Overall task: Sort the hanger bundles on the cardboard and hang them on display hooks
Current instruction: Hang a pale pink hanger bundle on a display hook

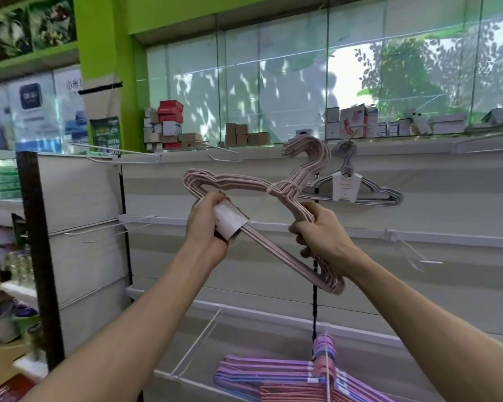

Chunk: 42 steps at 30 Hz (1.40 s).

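Both hands, left hand and right hand, gripped the pink hanger bundle; a grey bundle hung on a hook.

Both arms reach up toward a white shelving wall. The left hand grips the paper label on the bottom bar of a pink hanger bundle, while the right hand holds its sloping arm. The bundle is tilted, hooks pointing to one o'clock. Just beyond, at two o'clock, a grey hanger bundle hangs on a hook. At five o'clock, purple and pink hangers hang low. Small boxes line the top ledge at eleven o'clock.
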Motion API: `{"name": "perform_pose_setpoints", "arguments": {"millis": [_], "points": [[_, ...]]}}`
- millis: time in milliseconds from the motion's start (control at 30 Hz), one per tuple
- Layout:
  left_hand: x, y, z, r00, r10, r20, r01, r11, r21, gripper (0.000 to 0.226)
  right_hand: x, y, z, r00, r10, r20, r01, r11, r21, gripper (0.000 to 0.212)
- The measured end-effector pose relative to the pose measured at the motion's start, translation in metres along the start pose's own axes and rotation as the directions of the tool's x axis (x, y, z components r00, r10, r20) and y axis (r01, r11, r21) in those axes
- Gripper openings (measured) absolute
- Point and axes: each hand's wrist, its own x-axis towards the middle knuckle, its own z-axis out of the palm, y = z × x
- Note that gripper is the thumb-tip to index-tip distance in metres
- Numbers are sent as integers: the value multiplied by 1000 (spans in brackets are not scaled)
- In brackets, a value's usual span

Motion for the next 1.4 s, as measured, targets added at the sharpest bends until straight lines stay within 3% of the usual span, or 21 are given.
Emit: {"name": "perform_pose_setpoints", "arguments": {"millis": [200,533,867,1400], "points": [[50,7,-11,999,-14,-35,16,998,58,10,53,15,20,999,-17,30,17,1000,-4,32],[138,8,-22,991,23,-134,-7,994,113,11,155,36,43,994,-41,99,47,997,-54,36],[207,17,-46,976,139,-167,-72,932,355,9,222,50,66,988,-57,141,74,990,-119,41],[313,17,-60,997,-19,-73,36,970,242,3,307,44,86,986,-63,158,109,945,-309,38]]}}
